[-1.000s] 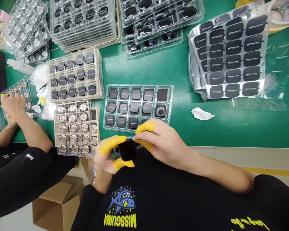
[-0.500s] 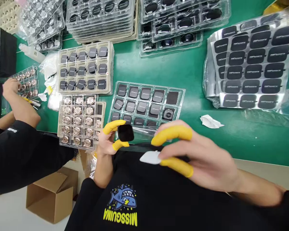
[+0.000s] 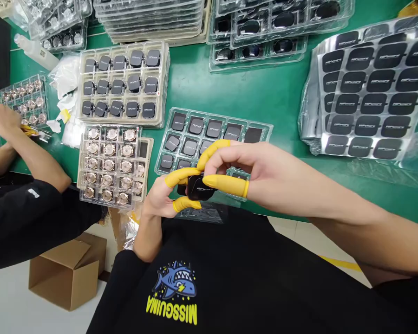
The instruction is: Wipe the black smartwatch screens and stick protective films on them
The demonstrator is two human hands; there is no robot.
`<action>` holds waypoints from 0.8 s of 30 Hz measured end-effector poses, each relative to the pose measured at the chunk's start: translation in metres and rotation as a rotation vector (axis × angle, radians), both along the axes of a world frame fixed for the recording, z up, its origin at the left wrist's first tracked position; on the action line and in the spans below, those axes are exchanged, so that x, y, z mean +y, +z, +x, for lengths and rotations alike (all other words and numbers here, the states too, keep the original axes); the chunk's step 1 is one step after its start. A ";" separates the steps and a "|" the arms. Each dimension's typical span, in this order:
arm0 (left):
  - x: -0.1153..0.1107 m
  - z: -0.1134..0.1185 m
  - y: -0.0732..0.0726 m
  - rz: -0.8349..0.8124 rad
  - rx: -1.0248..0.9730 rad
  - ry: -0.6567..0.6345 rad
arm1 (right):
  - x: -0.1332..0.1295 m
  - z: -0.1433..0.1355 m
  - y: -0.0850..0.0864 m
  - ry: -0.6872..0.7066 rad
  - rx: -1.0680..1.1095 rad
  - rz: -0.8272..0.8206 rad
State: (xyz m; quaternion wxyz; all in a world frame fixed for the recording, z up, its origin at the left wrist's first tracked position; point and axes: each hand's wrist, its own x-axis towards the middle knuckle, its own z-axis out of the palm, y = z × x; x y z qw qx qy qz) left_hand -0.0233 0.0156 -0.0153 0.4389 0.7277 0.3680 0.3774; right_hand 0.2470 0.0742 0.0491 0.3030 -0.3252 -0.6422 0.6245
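A black square watch face [image 3: 199, 189] with pale lettering is held near the table's front edge. My left hand [image 3: 167, 192] grips it from the left between yellow-covered thumb and finger. My right hand [image 3: 251, 169] reaches over from the right, its yellow-tipped thumb and finger closed at the upper right edge of the same piece. Whether a separate film lies between those fingertips is too small to tell. Just behind both hands lies a clear tray [image 3: 221, 116] of black square pieces, partly covered by my right hand.
Trays of round rose-gold watch parts [image 3: 108, 164] and black square pieces [image 3: 116, 86] stand at left. Stacked clear trays line the back. Printed film sheets [image 3: 376, 93] lie at right. A co-worker's hand [image 3: 3, 116] is far left, above a cardboard box [image 3: 64, 273].
My right hand has moved left and up to the watch face, and the white piece it held is no longer visible. Lettering now shows on the watch face. The view has shifted slightly.
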 end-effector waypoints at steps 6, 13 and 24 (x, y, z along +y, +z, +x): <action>0.008 0.004 0.002 0.038 -0.067 -0.060 | 0.003 -0.004 -0.002 0.006 -0.005 -0.109; 0.009 0.006 0.001 0.004 -0.078 -0.066 | 0.003 -0.008 -0.002 -0.022 0.006 -0.223; 0.001 0.000 -0.009 -0.052 -0.035 -0.031 | 0.001 -0.010 -0.007 -0.025 0.015 -0.193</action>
